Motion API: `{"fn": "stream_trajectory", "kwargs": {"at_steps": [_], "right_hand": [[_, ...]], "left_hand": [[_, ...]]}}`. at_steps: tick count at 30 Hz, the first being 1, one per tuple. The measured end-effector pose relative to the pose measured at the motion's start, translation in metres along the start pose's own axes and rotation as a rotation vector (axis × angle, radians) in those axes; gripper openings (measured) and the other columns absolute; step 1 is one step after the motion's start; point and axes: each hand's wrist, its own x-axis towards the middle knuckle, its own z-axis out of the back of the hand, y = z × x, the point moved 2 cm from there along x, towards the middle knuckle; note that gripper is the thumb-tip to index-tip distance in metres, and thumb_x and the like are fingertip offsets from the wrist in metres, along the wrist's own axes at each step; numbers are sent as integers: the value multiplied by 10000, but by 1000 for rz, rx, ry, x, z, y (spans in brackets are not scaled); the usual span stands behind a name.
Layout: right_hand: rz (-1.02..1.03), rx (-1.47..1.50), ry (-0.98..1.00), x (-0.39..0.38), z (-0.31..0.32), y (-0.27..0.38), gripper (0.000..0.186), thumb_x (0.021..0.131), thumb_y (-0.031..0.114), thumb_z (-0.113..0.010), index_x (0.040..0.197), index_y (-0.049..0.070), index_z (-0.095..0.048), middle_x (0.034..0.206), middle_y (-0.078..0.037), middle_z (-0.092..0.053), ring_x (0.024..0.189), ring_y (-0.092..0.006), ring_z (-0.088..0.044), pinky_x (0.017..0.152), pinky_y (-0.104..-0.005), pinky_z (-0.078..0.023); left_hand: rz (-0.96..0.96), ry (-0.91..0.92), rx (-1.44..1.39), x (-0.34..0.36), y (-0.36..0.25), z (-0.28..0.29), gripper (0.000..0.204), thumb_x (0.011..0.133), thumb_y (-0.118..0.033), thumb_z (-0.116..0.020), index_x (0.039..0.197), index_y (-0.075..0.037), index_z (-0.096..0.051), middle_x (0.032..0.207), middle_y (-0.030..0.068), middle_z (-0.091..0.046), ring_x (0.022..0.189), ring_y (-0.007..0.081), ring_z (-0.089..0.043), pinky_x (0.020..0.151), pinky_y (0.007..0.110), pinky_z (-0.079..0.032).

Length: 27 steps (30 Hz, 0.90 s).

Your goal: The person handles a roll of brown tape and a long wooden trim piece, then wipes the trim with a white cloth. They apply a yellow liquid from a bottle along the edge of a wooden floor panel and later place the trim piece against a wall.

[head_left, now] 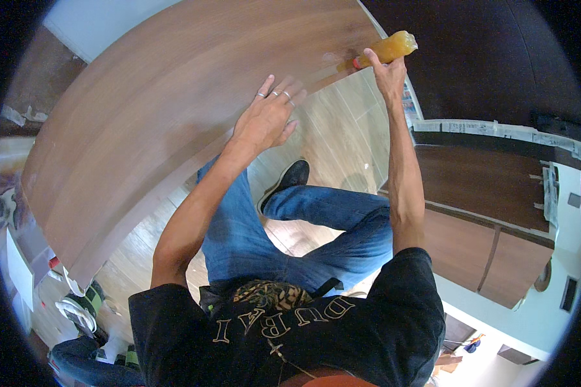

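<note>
Head camera: the wood-grain panel (174, 84) is the biggest thing before me, a broad brown sheet that reaches from the far side down to my left, its near edge running just past my left forearm. To the right of it a dark brown surface (478, 64) fills the upper corner, with a pale strip of masking (497, 130) along its lower border and lighter brown panelling (458, 242) further down. Under me lies a plank-patterned floor (342, 122), bare between the panel and my legs. My black T-shirt (361, 335) takes up the bottom of the view, and my blue jeans (252, 232) stretch out above it, one leg bent across so that a dark shoe (294, 177) shows near the panel's near edge. My left hand (265, 116) is over that edge, fingers stretched out, a little blurred and gripping nothing; whether they touch the wood I cannot tell. My right hand (388, 76) reaches further out, thumb and fingers wrapped around a clear bottle (390, 49) of amber liquid at the panel's far right corner. I hold it tilted, base up and to the right, so the red cap (357, 62) points down and left toward the wood; I can't tell if the two meet. Smallest are the rings (275, 93) on my left fingers.
</note>
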Motion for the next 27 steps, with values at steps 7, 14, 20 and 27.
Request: {"fn": "stream_trajectory", "kwargs": {"at_steps": [7, 14, 20, 27], "right_hand": [[70, 69, 50, -19, -20, 39, 541, 850, 401, -807, 1123, -40, -652, 1022, -187, -743, 960, -280, -726, 872, -389, -557], [20, 104, 119, -28, -20, 68, 577, 843, 407, -814, 1141, -54, -636, 1026, -189, -741, 941, -271, -728, 849, -376, -562], [2, 64, 97, -16, -16, 54, 587, 825, 408, -807, 1172, -31, -628, 1041, -184, -739, 926, -296, -724, 842, -392, -554], [1, 53, 137, -43, -18, 80, 556, 853, 375, -808, 1179, -33, -619, 1076, -189, -728, 980, -288, -719, 879, -402, -552]], "left_hand": [[-11, -31, -18, -2, 3, -1, 650, 890, -268, -696, 1473, -84, -477, 1556, 71, -430, 1494, 245, -317, 1266, 497, -180], [-17, -51, -28, -2, 1, 1, 635, 888, -266, -696, 1461, -83, -492, 1544, 82, -445, 1488, 255, -328, 1263, 499, -184], [-25, -49, -54, -1, 4, -3, 612, 899, -268, -690, 1450, -78, -504, 1541, 92, -448, 1488, 265, -326, 1262, 500, -182], [-36, -76, -31, -3, 5, -3, 599, 913, -285, -677, 1447, -75, -508, 1539, 92, -450, 1488, 262, -325, 1262, 501, -180]]}}
